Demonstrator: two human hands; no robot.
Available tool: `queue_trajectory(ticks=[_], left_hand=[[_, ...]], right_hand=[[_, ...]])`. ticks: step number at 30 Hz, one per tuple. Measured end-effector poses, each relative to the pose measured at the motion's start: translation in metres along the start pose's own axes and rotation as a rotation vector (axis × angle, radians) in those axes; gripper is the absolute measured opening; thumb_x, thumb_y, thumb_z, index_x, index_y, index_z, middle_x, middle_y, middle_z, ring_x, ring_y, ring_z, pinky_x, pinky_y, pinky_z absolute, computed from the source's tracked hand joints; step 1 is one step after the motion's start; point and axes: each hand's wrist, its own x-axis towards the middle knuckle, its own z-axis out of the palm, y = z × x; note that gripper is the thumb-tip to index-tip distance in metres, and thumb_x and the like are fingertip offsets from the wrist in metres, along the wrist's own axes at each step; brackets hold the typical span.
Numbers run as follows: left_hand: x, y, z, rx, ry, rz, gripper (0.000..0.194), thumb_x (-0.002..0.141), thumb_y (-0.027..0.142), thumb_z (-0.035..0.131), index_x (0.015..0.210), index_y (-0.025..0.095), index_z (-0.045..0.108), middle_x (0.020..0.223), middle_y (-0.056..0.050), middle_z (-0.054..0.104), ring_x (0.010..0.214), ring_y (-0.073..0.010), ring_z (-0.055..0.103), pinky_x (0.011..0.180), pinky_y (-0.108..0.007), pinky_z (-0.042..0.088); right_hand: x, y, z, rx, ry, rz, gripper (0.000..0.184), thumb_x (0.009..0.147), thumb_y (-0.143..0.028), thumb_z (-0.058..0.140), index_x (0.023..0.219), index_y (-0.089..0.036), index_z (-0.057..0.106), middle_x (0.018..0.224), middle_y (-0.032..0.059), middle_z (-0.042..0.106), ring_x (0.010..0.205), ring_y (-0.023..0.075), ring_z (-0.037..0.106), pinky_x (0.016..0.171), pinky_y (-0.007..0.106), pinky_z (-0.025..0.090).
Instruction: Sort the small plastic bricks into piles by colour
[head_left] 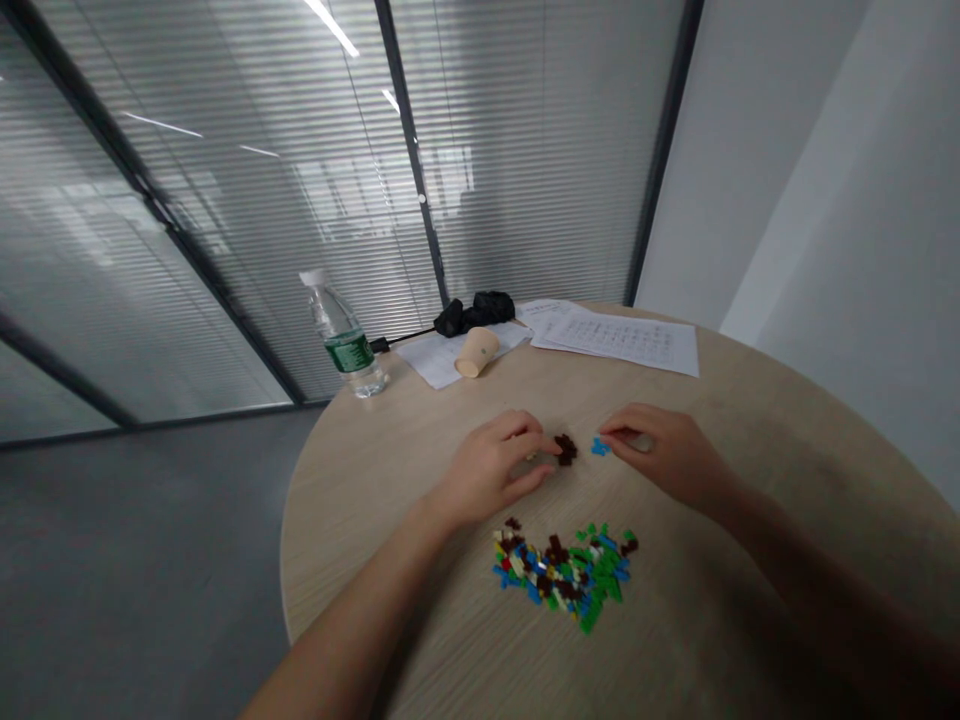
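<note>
Pinched by the right hand [667, 450], blue bricks [599, 447] right of centre are best held lightly, brown bricks [568, 450] steadied by the loosely spread left hand [491, 465].

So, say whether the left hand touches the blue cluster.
No, the blue cluster is by the right hand, apart from the left hand.
</note>
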Motion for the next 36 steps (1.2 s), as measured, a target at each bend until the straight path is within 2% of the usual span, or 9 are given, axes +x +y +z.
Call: queue_trajectory(ticks=[3, 5, 9, 13, 20, 24, 29, 32, 36], left_hand=[[0.000, -0.001, 0.000, 0.007, -0.014, -0.004, 0.020, 0.087, 0.026, 0.048, 0.100, 0.019, 0.061, 0.093, -0.006, 0.054, 0.087, -0.0162, 0.051, 0.077, -0.028, 0.044], [0.000, -0.001, 0.000, 0.007, -0.022, -0.005, 0.020, 0.087, 0.026, 0.047, 0.099, 0.019, 0.061, 0.094, -0.006, 0.054, 0.088, -0.0163, 0.051, 0.077, -0.028, 0.043], [0.000, 0.000, 0.000, 0.022, -0.031, -0.016, 0.020, 0.086, 0.025, 0.047, 0.097, 0.019, 0.062, 0.093, -0.006, 0.054, 0.087, -0.0163, 0.051, 0.076, -0.028, 0.043], [0.000, 0.000, 0.000, 0.026, -0.036, -0.007, 0.019, 0.086, 0.024, 0.048, 0.095, 0.019, 0.063, 0.093, -0.006, 0.054, 0.087, -0.0161, 0.051, 0.076, -0.028, 0.043], [0.000, -0.001, -0.001, 0.034, -0.048, 0.012, 0.018, 0.086, 0.023, 0.047, 0.093, 0.018, 0.063, 0.092, -0.006, 0.055, 0.086, -0.0157, 0.052, 0.075, -0.027, 0.043], [0.000, -0.001, -0.001, 0.042, -0.045, 0.007, 0.018, 0.086, 0.024, 0.047, 0.092, 0.019, 0.063, 0.093, -0.006, 0.055, 0.087, -0.0158, 0.052, 0.075, -0.027, 0.043], [-0.001, 0.000, -0.001, 0.049, -0.053, 0.007, 0.017, 0.086, 0.023, 0.048, 0.091, 0.018, 0.062, 0.093, -0.005, 0.055, 0.088, -0.0161, 0.051, 0.077, -0.028, 0.042], [-0.001, 0.000, -0.001, 0.048, -0.065, 0.013, 0.017, 0.086, 0.023, 0.047, 0.092, 0.018, 0.062, 0.094, -0.005, 0.055, 0.089, -0.0162, 0.051, 0.077, -0.028, 0.042], [0.000, -0.001, -0.001, 0.040, -0.068, 0.020, 0.018, 0.086, 0.024, 0.046, 0.091, 0.018, 0.062, 0.094, -0.006, 0.055, 0.088, -0.0162, 0.051, 0.076, -0.027, 0.042]], right_hand=[[0.000, 0.016, -0.006, -0.149, -0.020, 0.006, 0.012, 0.078, -0.022, 0.052, 0.074, -0.019, 0.063, 0.076, 0.0045, 0.068, 0.067, 0.0156, 0.062, 0.063, 0.026, 0.047], [0.000, 0.021, -0.003, -0.202, -0.083, 0.019, 0.011, 0.077, -0.020, 0.053, 0.073, -0.019, 0.063, 0.074, 0.0037, 0.068, 0.065, 0.0155, 0.062, 0.061, 0.026, 0.047], [-0.002, 0.022, 0.005, -0.296, -0.193, 0.015, 0.012, 0.076, -0.017, 0.054, 0.070, -0.019, 0.064, 0.070, 0.0033, 0.067, 0.064, 0.0155, 0.060, 0.060, 0.025, 0.044], [-0.002, 0.024, 0.009, -0.361, -0.215, -0.020, 0.012, 0.076, -0.015, 0.054, 0.068, -0.018, 0.063, 0.069, 0.0041, 0.064, 0.065, 0.0161, 0.058, 0.061, 0.026, 0.042], [-0.003, 0.033, 0.014, -0.233, -0.180, 0.107, 0.007, 0.076, -0.021, 0.058, 0.074, -0.018, 0.064, 0.076, 0.0045, 0.065, 0.069, 0.0165, 0.061, 0.064, 0.027, 0.046], [-0.003, 0.039, 0.012, -0.126, -0.104, 0.184, 0.014, 0.078, -0.019, 0.052, 0.085, -0.018, 0.064, 0.081, 0.0056, 0.066, 0.071, 0.0159, 0.062, 0.067, 0.027, 0.050], [-0.005, 0.041, 0.014, -0.128, -0.154, 0.080, 0.021, 0.076, -0.015, 0.051, 0.090, -0.020, 0.066, 0.091, 0.0066, 0.065, 0.076, 0.0163, 0.062, 0.070, 0.028, 0.050], [-0.006, 0.042, 0.020, -0.102, -0.201, 0.012, 0.021, 0.078, -0.019, 0.052, 0.092, -0.020, 0.068, 0.100, 0.0081, 0.064, 0.088, 0.0189, 0.061, 0.079, 0.032, 0.049], [-0.005, 0.045, 0.024, -0.050, -0.217, 0.001, 0.020, 0.080, -0.018, 0.051, 0.089, -0.020, 0.068, 0.099, 0.0076, 0.066, 0.092, 0.0195, 0.060, 0.082, 0.034, 0.048]])
